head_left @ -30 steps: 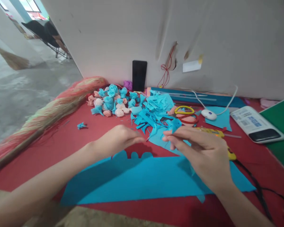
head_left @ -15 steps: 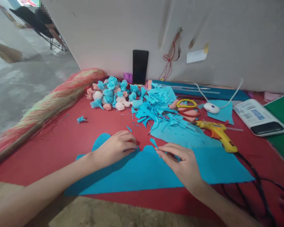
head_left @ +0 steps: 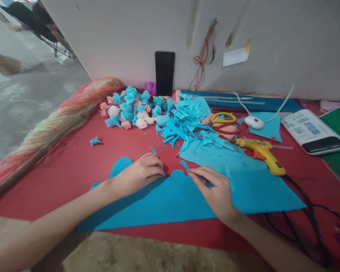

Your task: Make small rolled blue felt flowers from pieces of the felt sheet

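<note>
A large blue crepe paper sheet (head_left: 158, 206) lies across the near part of the red table, its far edge cut in rounded bumps. At that edge my left hand (head_left: 147, 169) rests with its fingers pressed together on the paper; its fingertips are partly hidden. My right hand (head_left: 215, 189) pinches a thin blue paper strip (head_left: 184, 165) between thumb and fingers, just right of a rounded bump. Beyond the hands lies a heap of blue paper scraps (head_left: 191, 109). Blue, pink and white paper flowers (head_left: 127, 109) are piled to its left.
A yellow glue gun (head_left: 262, 153) lies at right, its black cable trailing over the near edge. Scissors (head_left: 223, 118), a white mouse-shaped device (head_left: 254, 121) and a white box (head_left: 311, 130) are behind it. A phone (head_left: 164, 73) leans on the wall. A broom (head_left: 53, 117) lies along the left.
The view has tilted slightly downward. Both hands keep nearly the same places on the paper, and the right hand still holds the strip.
</note>
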Action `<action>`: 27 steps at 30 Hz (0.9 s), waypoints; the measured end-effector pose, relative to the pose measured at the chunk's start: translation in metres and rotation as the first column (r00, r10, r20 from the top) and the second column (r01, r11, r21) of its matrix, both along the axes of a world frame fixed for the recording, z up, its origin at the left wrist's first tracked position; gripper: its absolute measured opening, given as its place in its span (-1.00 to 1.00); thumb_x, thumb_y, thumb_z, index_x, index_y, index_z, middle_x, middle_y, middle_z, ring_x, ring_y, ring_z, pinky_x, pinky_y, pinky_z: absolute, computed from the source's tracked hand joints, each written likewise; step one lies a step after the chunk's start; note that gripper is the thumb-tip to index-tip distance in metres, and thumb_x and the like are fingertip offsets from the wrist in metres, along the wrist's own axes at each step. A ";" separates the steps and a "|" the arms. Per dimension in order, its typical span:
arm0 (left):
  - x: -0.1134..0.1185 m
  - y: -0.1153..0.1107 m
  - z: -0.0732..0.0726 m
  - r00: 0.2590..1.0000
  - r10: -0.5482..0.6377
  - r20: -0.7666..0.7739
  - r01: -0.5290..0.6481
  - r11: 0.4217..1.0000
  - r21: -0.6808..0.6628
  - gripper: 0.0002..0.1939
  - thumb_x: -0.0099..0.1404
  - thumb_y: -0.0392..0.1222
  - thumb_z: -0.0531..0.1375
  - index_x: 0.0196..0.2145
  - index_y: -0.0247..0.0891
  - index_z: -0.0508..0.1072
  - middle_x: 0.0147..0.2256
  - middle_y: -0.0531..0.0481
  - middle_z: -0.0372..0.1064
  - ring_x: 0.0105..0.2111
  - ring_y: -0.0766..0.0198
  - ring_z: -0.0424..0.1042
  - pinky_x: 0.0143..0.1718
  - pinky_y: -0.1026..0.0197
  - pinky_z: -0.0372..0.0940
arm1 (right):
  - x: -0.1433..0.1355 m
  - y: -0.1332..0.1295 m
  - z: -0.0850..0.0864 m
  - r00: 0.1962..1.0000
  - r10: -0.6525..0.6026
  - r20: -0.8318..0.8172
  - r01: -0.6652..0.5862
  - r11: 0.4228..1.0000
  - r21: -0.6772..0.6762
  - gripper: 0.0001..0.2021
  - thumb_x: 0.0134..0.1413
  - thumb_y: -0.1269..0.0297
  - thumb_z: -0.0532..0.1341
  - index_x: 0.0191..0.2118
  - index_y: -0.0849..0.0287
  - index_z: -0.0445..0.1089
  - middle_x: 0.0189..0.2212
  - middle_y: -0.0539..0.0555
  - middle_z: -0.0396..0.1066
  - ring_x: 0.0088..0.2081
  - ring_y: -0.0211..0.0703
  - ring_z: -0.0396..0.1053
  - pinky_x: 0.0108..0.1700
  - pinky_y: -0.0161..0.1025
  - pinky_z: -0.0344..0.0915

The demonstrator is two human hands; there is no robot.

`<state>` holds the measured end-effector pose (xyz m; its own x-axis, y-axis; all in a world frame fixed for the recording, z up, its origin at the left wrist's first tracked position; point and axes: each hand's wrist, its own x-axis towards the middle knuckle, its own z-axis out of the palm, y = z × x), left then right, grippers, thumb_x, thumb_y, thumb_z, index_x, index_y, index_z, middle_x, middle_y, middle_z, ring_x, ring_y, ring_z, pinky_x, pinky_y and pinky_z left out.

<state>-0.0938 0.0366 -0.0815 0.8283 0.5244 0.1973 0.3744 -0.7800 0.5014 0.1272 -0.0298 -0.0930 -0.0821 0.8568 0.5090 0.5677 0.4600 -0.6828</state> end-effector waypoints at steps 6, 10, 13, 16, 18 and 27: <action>0.002 -0.003 0.007 0.996 0.082 -0.020 -0.083 0.995 -0.060 -0.83 0.29 -0.31 0.03 -0.30 -0.28 0.43 -0.32 -0.05 0.46 -0.22 0.24 0.40 0.00 0.08 0.24 | 0.002 0.001 0.000 0.996 -0.024 -0.083 0.012 0.991 -0.137 -0.73 0.23 0.20 0.12 -0.38 0.30 0.37 -0.49 -0.02 0.35 -0.50 -0.37 0.30 -0.46 -0.39 0.29; 0.002 -0.002 0.007 0.988 0.156 -0.007 -0.156 0.983 -0.094 -0.85 0.26 -0.32 0.05 -0.34 -0.25 0.42 -0.34 -0.01 0.46 -0.29 0.26 0.43 0.06 0.00 0.18 | 0.002 0.001 -0.001 0.990 -0.021 -0.138 -0.005 0.983 -0.184 -0.74 0.21 0.21 0.14 -0.39 0.30 0.37 -0.49 -0.02 0.35 -0.49 -0.36 0.31 -0.44 -0.38 0.31; 0.002 -0.002 0.010 0.973 0.229 0.034 -0.223 0.965 -0.136 -0.89 0.22 -0.31 0.09 -0.38 -0.25 0.42 -0.37 0.01 0.48 -0.31 0.28 0.44 0.03 0.04 0.23 | 0.002 0.001 0.000 0.982 -0.025 -0.188 -0.014 0.980 -0.200 -0.77 0.19 0.24 0.16 -0.39 0.31 0.37 -0.52 -0.03 0.34 -0.51 -0.37 0.30 -0.45 -0.38 0.30; 0.006 -0.004 0.024 0.945 0.318 0.084 -0.297 0.935 -0.194 -0.93 0.19 -0.28 0.14 -0.40 -0.27 0.42 -0.41 0.00 0.48 -0.35 0.27 0.47 -0.24 0.21 0.37 | 0.003 0.001 0.012 0.966 -0.012 -0.258 -0.037 0.982 -0.184 -0.85 0.14 0.34 0.20 -0.41 0.29 0.39 -0.53 -0.03 0.36 -0.50 -0.36 0.32 -0.46 -0.41 0.30; 0.011 -0.006 0.040 0.929 0.349 0.125 -0.316 0.921 -0.227 -0.94 0.17 -0.25 0.18 -0.42 -0.28 0.44 -0.45 0.03 0.48 -0.41 0.30 0.47 -0.34 0.29 0.38 | 0.003 0.002 0.027 0.952 0.029 -0.304 -0.077 0.986 -0.147 -0.89 0.08 0.40 0.23 -0.45 0.23 0.42 -0.50 -0.03 0.39 -0.47 -0.34 0.35 -0.44 -0.43 0.32; 0.043 -0.017 0.116 0.877 0.178 0.447 -0.201 0.980 0.004 -0.94 0.08 -0.30 0.28 -0.48 -0.25 0.44 -0.50 0.12 0.48 -0.47 0.35 0.45 -0.03 0.11 0.25 | 0.011 0.004 0.081 0.912 0.291 -0.289 -0.271 0.957 0.107 -0.77 0.11 0.39 0.21 -0.21 -0.15 0.48 -0.24 -0.02 0.35 -0.26 -0.25 0.32 -0.32 -0.33 0.35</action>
